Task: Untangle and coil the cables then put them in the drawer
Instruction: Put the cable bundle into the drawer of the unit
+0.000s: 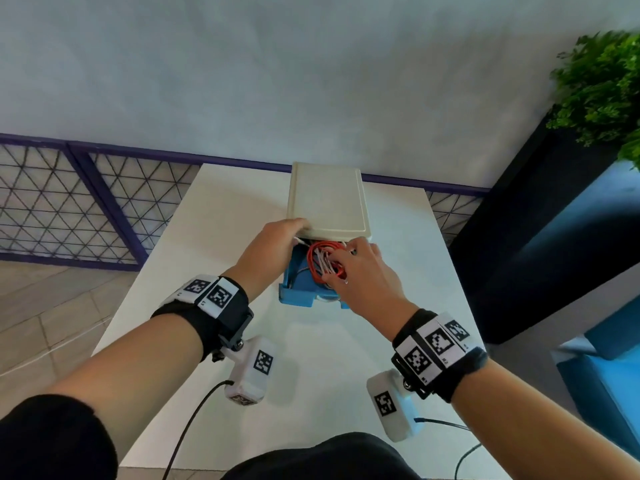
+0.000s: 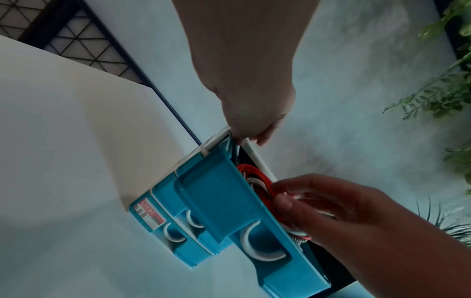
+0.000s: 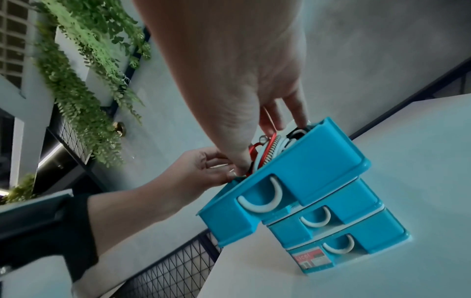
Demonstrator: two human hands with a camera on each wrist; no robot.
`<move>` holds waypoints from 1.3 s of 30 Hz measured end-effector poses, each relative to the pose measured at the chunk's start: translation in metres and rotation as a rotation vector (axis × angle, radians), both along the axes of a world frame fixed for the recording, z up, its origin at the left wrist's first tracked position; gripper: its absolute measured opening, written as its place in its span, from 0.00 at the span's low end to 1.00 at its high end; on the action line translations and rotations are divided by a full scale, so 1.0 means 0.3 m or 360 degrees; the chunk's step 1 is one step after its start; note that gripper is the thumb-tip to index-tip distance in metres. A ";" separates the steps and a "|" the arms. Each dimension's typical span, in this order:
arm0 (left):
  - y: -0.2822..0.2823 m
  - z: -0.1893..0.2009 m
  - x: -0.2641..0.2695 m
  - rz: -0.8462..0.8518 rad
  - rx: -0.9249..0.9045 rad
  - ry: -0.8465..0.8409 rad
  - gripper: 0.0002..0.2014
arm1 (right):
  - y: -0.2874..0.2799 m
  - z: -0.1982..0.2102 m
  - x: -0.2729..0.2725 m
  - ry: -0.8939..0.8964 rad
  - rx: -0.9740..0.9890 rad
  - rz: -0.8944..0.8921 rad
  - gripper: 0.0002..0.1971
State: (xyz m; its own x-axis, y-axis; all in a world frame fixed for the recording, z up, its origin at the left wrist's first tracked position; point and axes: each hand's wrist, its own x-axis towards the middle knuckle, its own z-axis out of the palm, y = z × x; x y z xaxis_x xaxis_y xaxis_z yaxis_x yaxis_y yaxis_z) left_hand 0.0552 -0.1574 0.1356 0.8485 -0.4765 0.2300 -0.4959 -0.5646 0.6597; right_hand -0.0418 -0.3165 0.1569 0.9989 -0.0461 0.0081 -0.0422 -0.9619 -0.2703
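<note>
A small drawer unit with a cream top (image 1: 327,199) stands on the white table (image 1: 214,237). Its top blue drawer (image 1: 298,296) (image 2: 219,193) (image 3: 318,161) is pulled out. Coiled red and white cables (image 1: 320,258) (image 2: 254,175) (image 3: 270,145) lie inside it. My right hand (image 1: 341,263) (image 2: 305,203) (image 3: 262,137) reaches into the drawer, its thumb and fingers curled round the coil. My left hand (image 1: 280,237) (image 2: 254,125) (image 3: 206,169) holds the unit's front left corner, fingers curled at the edge of the cream top.
Two lower blue drawers (image 3: 331,219) (image 3: 356,244) are closed. A wire-mesh railing (image 1: 69,202) runs behind the table on the left. A green plant (image 1: 602,91) on a dark column stands at the right, with blue furniture (image 1: 606,375) below it.
</note>
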 end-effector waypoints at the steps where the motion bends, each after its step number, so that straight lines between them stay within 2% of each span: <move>1: -0.001 0.000 0.006 -0.0013 0.0022 -0.0055 0.18 | -0.004 0.008 0.002 -0.0019 -0.0108 0.0003 0.20; 3: 0.002 -0.008 0.024 0.0003 0.0071 -0.0157 0.13 | -0.014 0.018 0.014 0.0014 -0.0209 0.0021 0.21; 6: 0.007 -0.002 0.044 0.0168 0.0230 -0.0263 0.05 | -0.017 0.024 0.033 0.0184 -0.0050 0.0030 0.20; 9: 0.006 0.025 0.056 0.0277 0.0322 -0.0136 0.05 | -0.011 0.029 0.057 0.0224 0.0029 0.0069 0.19; 15: -0.011 0.048 0.065 0.0152 0.0523 -0.0021 0.03 | 0.010 0.014 0.087 0.0225 0.0026 0.0124 0.13; 20: -0.015 0.049 0.058 0.0000 0.0706 -0.0023 0.05 | -0.009 0.001 0.074 0.0207 0.0164 0.0220 0.15; 22: -0.010 0.050 0.052 0.0009 0.0641 -0.0035 0.06 | -0.034 0.000 0.064 0.0221 0.0246 0.0292 0.17; 25: 0.004 0.043 0.043 0.0014 0.0438 -0.0036 0.17 | -0.065 0.004 0.052 0.0302 0.0297 0.0360 0.18; 26: 0.005 0.042 0.044 0.0005 0.0430 -0.0031 0.17 | -0.072 0.003 0.052 0.0322 0.0279 0.0376 0.19; 28: -0.001 0.040 0.052 0.0004 0.0481 0.0003 0.15 | -0.075 -0.005 0.055 0.0337 0.0251 0.0382 0.19; 31: -0.011 0.033 0.061 0.0010 0.0504 0.0059 0.17 | -0.057 -0.015 0.066 0.0300 0.0253 0.0351 0.15; 34: -0.013 0.017 0.065 0.0004 0.0494 0.0002 0.15 | -0.031 -0.027 0.083 0.0223 0.0195 0.0322 0.11; 39: -0.017 0.023 0.063 0.0013 0.0534 -0.0042 0.09 | -0.002 -0.016 0.087 0.0259 0.0114 0.0266 0.14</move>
State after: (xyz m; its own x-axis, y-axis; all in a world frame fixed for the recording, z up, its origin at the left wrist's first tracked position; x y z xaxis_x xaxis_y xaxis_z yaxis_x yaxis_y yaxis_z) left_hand 0.0742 -0.1625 0.1426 0.8485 -0.5226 0.0832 -0.5048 -0.7522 0.4234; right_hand -0.0157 -0.3171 0.1522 0.9805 0.1254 -0.1510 0.0674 -0.9377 -0.3407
